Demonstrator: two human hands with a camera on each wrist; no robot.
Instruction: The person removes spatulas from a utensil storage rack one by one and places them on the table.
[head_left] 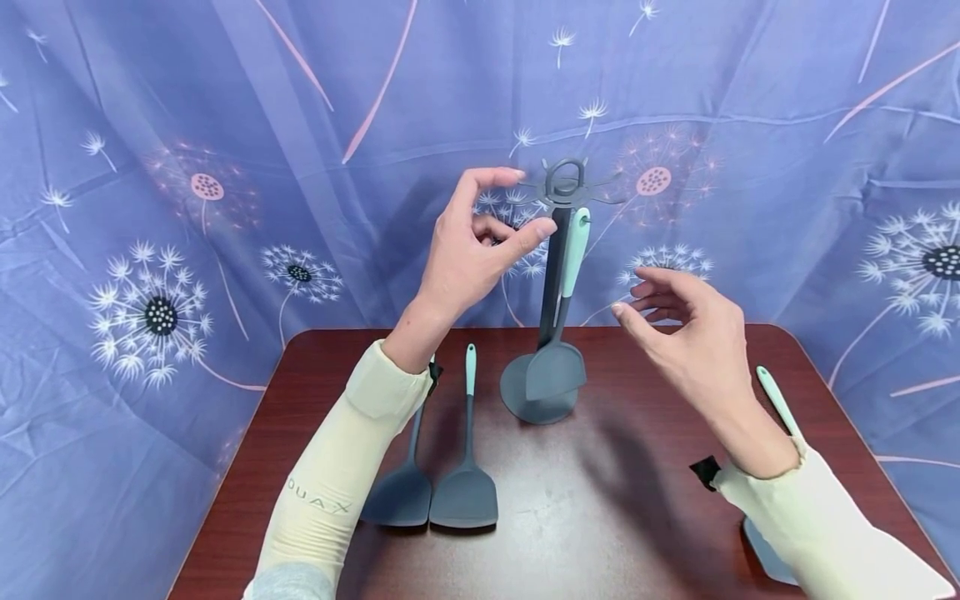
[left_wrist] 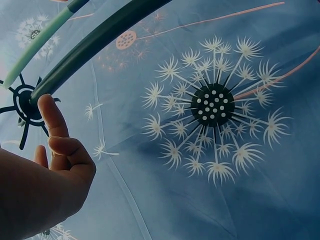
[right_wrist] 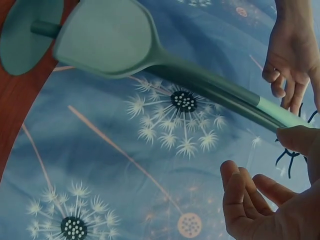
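Note:
A dark utensil stand (head_left: 551,267) with a round base and a ring of hooks on top stands at the back of the table. From one hook hangs a spatula (head_left: 557,372), its mint handle up and grey blade down. My left hand (head_left: 471,237) is raised just left of the hooks, thumb and index finger spread apart, holding nothing. Whether its fingertips touch a hook, I cannot tell. To the right of the stand my right hand (head_left: 693,342) hovers with loosely bent fingers and nothing in it. The hanging spatula (right_wrist: 107,40) also shows in the right wrist view.
Two more spatulas lie side by side on the left of the brown table (head_left: 547,525): one spatula (head_left: 465,497) in plain sight, another spatula (head_left: 402,496) partly behind my left sleeve. A further spatula (head_left: 780,402) lies at the right, mostly under my right forearm. A dandelion-print curtain (head_left: 420,83) hangs behind.

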